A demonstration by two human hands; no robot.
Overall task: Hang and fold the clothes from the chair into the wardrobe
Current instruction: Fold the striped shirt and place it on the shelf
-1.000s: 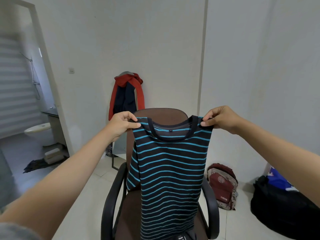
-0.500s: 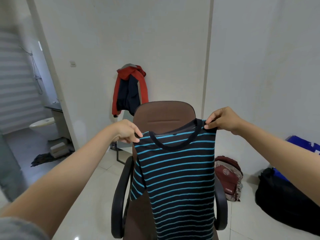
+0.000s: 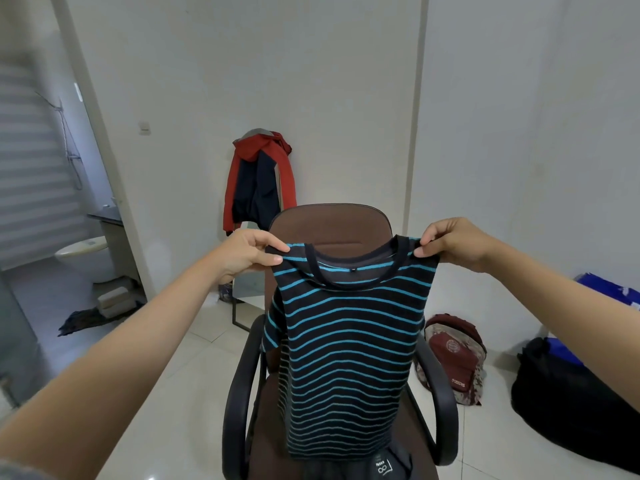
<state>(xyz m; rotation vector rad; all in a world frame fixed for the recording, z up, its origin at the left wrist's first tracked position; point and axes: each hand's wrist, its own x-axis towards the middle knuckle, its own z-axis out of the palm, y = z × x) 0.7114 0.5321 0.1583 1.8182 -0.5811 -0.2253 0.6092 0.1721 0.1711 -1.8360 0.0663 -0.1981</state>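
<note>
A black T-shirt with blue stripes (image 3: 349, 344) hangs in the air in front of a brown office chair (image 3: 330, 225). My left hand (image 3: 249, 254) pinches its left shoulder and my right hand (image 3: 450, 242) pinches its right shoulder, so the shirt is spread flat and faces me. One sleeve dangles at the left side. Under the shirt's hem, a dark garment (image 3: 384, 467) with a white logo lies on the chair seat. No wardrobe is in view.
A red and navy jacket (image 3: 258, 181) hangs on the wall behind the chair. A maroon backpack (image 3: 453, 358) and a black bag (image 3: 568, 400) sit on the floor at right. An open bathroom doorway with a toilet (image 3: 83, 254) is at left.
My hands have lowered the striped shirt a little in view, so more of the chair back shows above the collar. Both hands keep their pinch on the shoulders.
</note>
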